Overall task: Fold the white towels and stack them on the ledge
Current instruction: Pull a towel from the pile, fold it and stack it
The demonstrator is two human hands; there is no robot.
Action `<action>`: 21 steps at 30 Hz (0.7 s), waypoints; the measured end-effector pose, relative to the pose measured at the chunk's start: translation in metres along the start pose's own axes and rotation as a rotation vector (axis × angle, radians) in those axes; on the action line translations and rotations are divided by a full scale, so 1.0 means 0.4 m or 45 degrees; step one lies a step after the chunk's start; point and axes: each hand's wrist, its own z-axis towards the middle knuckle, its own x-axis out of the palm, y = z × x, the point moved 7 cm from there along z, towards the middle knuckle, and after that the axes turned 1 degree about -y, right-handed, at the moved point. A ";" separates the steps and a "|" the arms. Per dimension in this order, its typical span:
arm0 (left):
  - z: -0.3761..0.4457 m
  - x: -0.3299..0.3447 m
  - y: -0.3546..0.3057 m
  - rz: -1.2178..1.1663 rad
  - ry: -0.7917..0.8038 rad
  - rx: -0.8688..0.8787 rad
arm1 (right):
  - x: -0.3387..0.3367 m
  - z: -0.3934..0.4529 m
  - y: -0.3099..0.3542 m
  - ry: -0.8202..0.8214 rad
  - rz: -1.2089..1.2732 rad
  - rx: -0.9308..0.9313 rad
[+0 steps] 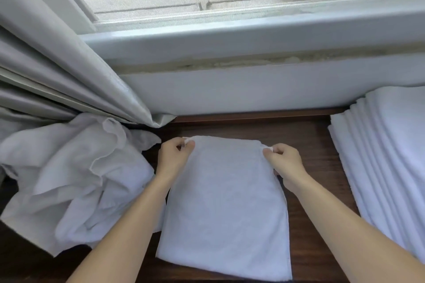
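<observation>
Head view: your left fingers pinch the far-left corner of the white terry towel, thumb & forefinger closed on the hem. Your right fingers pinch the far-right corner the same way, other fingers curled under. Left hand sits just outside the towel's left edge, right hand over its right edge; both forearms run in from the bottom of the frame.

The towel lies flat, folded to a tall rectangle, on the dark brown wooden ledge, near edge toward you, far edge by your hands.

Left of it, touching its lower left side: a crumpled heap of white unfolded towels, spilling up against the grey pleated curtain.

Right, apart from the flat towel w/ bare wood between: a neat stack of folded white towels, edges stepped, running out of frame.

Behind the ledge, a pale wall, then the white window frame & mesh-screened window.
</observation>
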 end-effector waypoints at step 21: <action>-0.199 -0.214 -0.077 -0.518 -0.001 0.086 | -0.193 -0.205 0.062 -0.122 0.175 -0.263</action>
